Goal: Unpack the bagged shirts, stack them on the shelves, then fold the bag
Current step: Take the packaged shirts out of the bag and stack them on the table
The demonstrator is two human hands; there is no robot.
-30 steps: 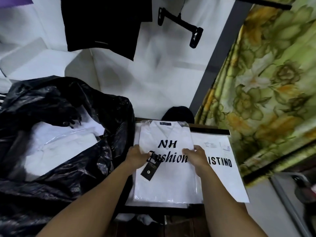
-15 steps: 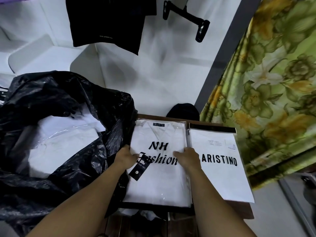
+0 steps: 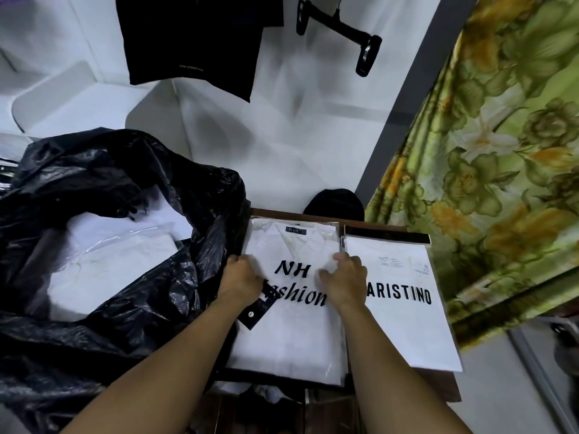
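Note:
A white shirt in a clear pack printed "NH Fashion" (image 3: 294, 336) lies on top of a stack on the wooden shelf top (image 3: 445, 386). My left hand (image 3: 241, 283) holds the pack's left edge, its fingers curled down beside the black bag (image 3: 131, 324). My right hand (image 3: 344, 283) presses flat on the pack near its right edge. A second white pack printed "ARISTINO" (image 3: 404, 327) lies right beside it. The open black bag on the left holds more packed white shirts (image 3: 109, 264).
A green floral curtain (image 3: 501, 151) hangs close on the right. Above, a black garment (image 3: 194, 42) and a black clip hanger (image 3: 341, 29) hang in front of the white wall. A dark rounded object (image 3: 333, 202) sits behind the shelf top.
The NH Fashion pack has slid left off the ARISTINO pack, so the two now lie side by side. Both hands have moved up the pack toward its collar.

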